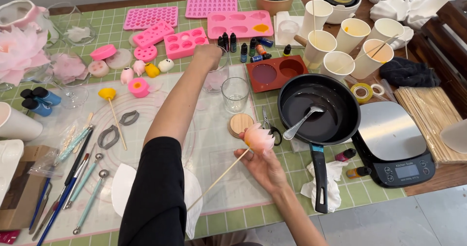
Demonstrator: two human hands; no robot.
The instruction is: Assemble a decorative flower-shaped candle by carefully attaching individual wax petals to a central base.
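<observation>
A wooden table (440, 175) under a green checked cloth (369, 193) stands on pale floor tiles (428, 221).

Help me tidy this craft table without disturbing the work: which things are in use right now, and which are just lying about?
In use:
- right hand holding a pink flower on a wooden stick
- left hand on a glass cup

Lying about:
- black pan with spoon
- kitchen scale
- pink moulds
- paper cups
- sculpting tools

My left arm wears a black sleeve (155, 187) down to the elbow, forearm bare below. My left hand (208, 52) and right hand (262, 165) are bare, without rings or gloves.
</observation>
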